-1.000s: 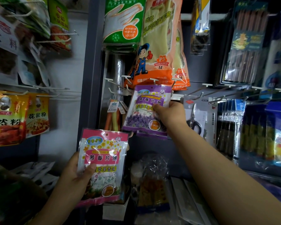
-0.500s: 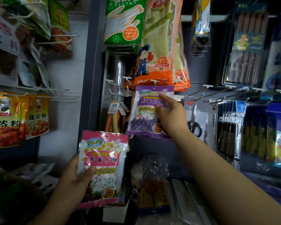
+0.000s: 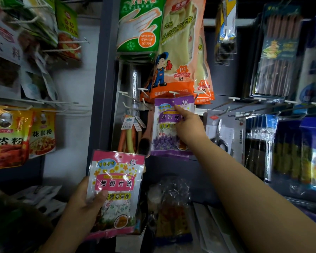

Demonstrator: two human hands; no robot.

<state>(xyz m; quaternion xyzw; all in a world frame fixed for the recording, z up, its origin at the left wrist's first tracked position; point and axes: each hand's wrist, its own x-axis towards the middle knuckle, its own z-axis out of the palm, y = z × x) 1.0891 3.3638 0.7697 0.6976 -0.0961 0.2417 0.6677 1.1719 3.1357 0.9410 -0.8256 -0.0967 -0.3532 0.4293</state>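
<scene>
A pink scented-tablet packet (image 3: 117, 179) is gripped by my left hand (image 3: 84, 199) at the lower middle, thumb across its front. Higher up, a purple packet of the same kind (image 3: 164, 141) hangs against the rack, its top just below a white peg hook (image 3: 173, 92). My right hand (image 3: 188, 126) holds this purple packet at its right side. Its index finger stretches up the front toward the packet's top hole, and the other fingers are curled. The thumb is hidden.
Orange rubber-glove packs (image 3: 179, 52) and a green glove pack (image 3: 139, 26) hang above. Scissors (image 3: 221, 136) and chopstick packs (image 3: 276, 52) hang to the right. Yellow spice packets (image 3: 5, 136) hang on the left rack. Several bare white hooks stick out around the purple packet.
My right hand has lifted the purple packet up toward the hook, and its index finger has slid to the packet's top. My left hand keeps the pink packet still.
</scene>
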